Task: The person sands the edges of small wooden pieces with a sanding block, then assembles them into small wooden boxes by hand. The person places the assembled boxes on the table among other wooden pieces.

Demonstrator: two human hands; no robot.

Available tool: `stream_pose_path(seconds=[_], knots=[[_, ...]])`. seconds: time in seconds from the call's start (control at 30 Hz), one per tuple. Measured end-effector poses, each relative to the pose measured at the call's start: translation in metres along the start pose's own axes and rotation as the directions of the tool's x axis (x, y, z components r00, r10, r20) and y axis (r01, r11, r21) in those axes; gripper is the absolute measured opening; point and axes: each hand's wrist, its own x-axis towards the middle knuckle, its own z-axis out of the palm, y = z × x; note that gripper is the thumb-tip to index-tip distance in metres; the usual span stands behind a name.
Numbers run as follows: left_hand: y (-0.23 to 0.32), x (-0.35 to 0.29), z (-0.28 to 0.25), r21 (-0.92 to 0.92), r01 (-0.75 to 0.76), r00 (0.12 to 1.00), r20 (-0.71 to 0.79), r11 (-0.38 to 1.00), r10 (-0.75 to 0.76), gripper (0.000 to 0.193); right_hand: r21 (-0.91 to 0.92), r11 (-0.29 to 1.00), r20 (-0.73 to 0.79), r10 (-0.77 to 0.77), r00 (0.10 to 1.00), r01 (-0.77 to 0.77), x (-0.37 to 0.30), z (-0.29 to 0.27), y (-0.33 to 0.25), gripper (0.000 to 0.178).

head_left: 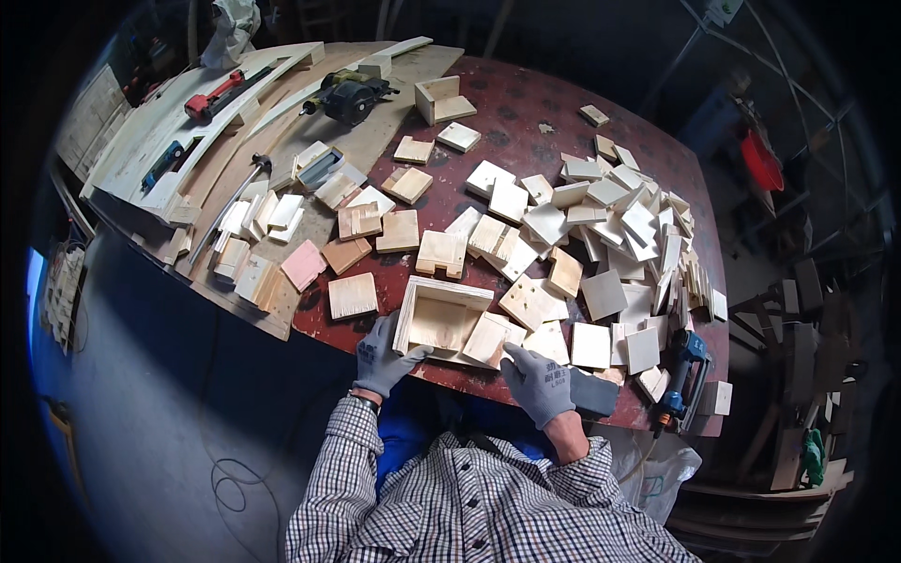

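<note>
Both my hands wear grey gloves and are at the near edge of the red table. My left hand [380,360] is closed round the lower left corner of a small open wooden box [439,322], its thumb along the near side. At the box's right end sits a squarish wooden block [494,339], tilted. My right hand [539,383] grips the block's lower right corner; some fingers are hidden. Behind the box lies a notched wooden block [440,252], and a plain square block [353,296] lies to its left.
Loose wooden blocks [601,225] are heaped across the right of the red table [507,89]. A blue nail gun [683,375] lies at the right edge. On the left are a hammer [261,163], a circular saw [349,98] and a red power tool [214,96].
</note>
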Motion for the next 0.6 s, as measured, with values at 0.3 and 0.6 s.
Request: stream_pose_path(seconds=[0.3, 0.6], knots=[[0.005, 0.004, -0.001, -0.019, 0.027, 0.999, -0.028, 0.999, -0.027, 0.078, -0.172, 0.985, -0.019, -0.008, 1.000, 0.005, 0.266, -0.050, 0.032, 0.077], [0.002, -0.003, -0.004, 0.061, 0.048, 0.997, 0.065, 0.997, -0.052, 0.085, -0.339, 0.940, 0.139, 0.082, 0.987, -0.030, 0.390, 0.017, 0.071, 0.118]])
